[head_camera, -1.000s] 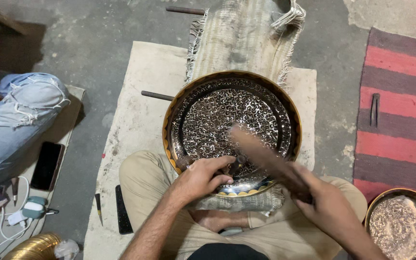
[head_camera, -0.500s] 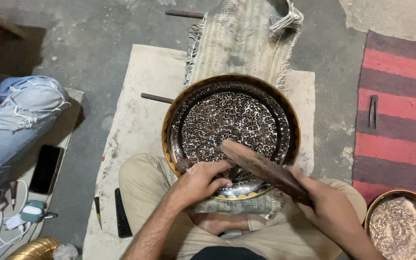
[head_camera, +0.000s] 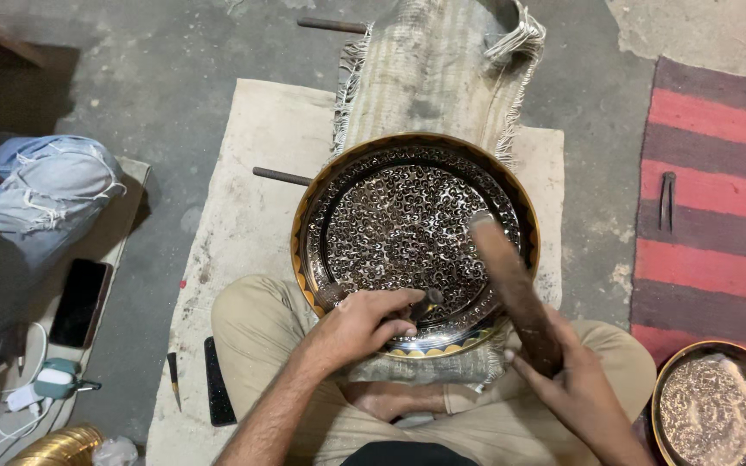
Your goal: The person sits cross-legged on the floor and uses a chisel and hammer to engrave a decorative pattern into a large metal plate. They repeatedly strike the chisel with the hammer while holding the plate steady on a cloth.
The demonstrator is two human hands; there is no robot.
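A large round engraved metal tray (head_camera: 407,216) with a gold rim leans on my lap over a fringed cloth. My left hand (head_camera: 360,328) rests on the tray's near edge and pinches a small dark metal punch (head_camera: 429,300) against the engraved surface. My right hand (head_camera: 576,388) grips a brown wooden mallet (head_camera: 515,289), blurred, raised above the tray's right side and angled toward the punch.
A person in torn jeans (head_camera: 41,194) sits at left beside a phone (head_camera: 79,302) and charger. Metal rods (head_camera: 282,176) lie on the beige mat. A smaller engraved tray (head_camera: 710,414) sits at lower right on a red striped rug with pliers (head_camera: 666,200).
The mallet has swung up and to the right, away from the punch, from a lower position across the tray. My left hand has held still on the punch.
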